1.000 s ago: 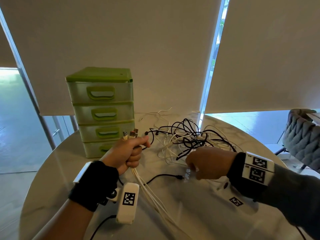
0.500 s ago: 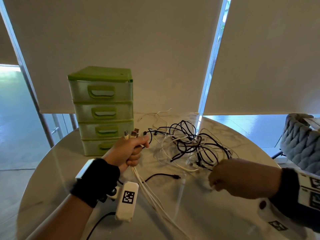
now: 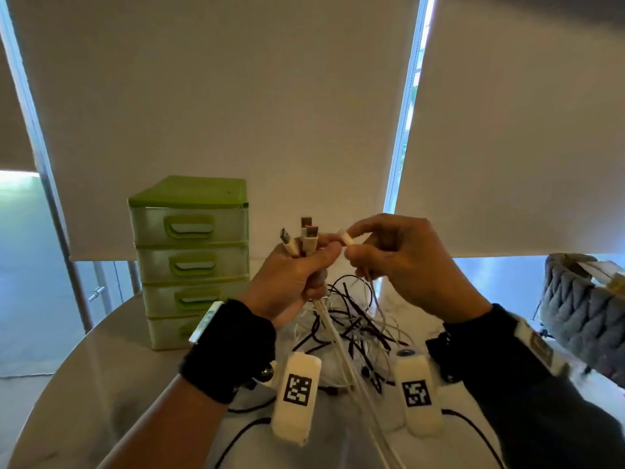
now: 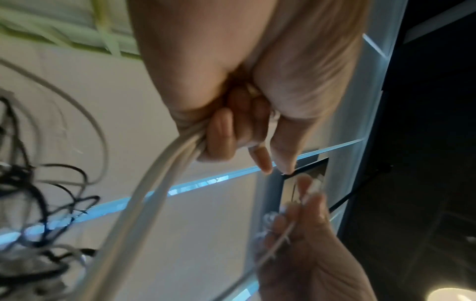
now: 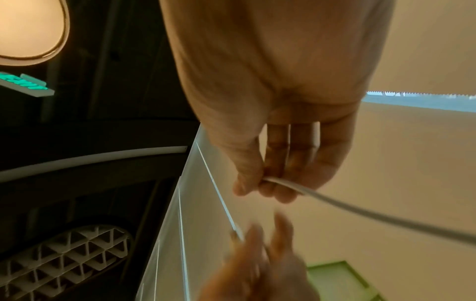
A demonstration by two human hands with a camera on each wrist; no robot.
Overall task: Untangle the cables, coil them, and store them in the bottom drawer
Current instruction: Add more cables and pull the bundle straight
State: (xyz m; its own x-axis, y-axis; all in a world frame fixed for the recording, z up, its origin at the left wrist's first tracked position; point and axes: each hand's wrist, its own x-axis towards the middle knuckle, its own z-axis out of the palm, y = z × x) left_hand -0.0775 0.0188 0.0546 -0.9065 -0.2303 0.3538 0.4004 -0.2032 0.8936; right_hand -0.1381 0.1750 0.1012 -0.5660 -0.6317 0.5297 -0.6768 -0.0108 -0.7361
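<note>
My left hand is raised above the table and grips a bundle of white cables, whose USB plugs stick up out of the fist. In the left wrist view the white cables run down out of the left hand. My right hand is just right of it and pinches the white plug end of another cable between thumb and fingers. The right wrist view shows that cable leaving the pinch of the right hand. A tangle of black and white cables lies on the table below both hands.
A green four-drawer unit stands on the round marble table to the left, all drawers closed; the bottom drawer is partly behind my left wrist. A grey knitted chair is at the right. Roller blinds cover the windows behind.
Both hands have risen from the table toward the camera. The right hand came away from the tangle with a white cable end and now holds it next to the left hand's plugs.
</note>
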